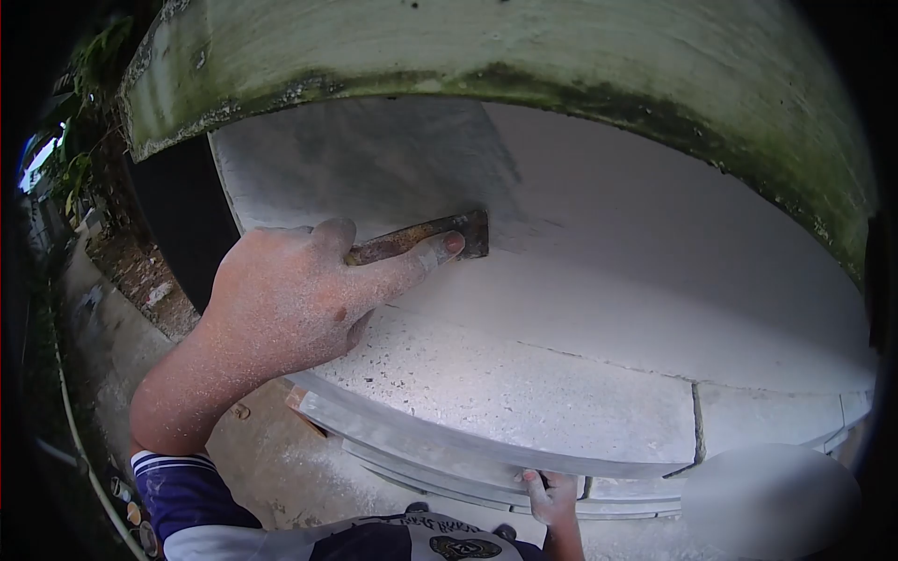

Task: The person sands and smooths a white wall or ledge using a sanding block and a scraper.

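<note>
My left hand (pixel 290 294), dusted with white powder, is closed around a worn scraper (pixel 402 241). Its dark, squarish end rests at the wall (pixel 599 206), where a grey patch (pixel 374 154) meets a smooth whitish surface. A pale wrap goes round the thumb of this hand. Lower down, my right hand (pixel 554 497) is by the front edge of a pale stone ledge (pixel 524 393). Its thumb is bent up and the fingers are folded out of sight, so what they hold is hidden.
A curved, mossy concrete overhang (pixel 524 47) juts out above the wall. Crumbs and dust lie on the ledge, which has a cracked joint (pixel 698 421). Steps (pixel 421 481) run below it. A dark opening (pixel 187 206) and a dirt path (pixel 122 327) are at left.
</note>
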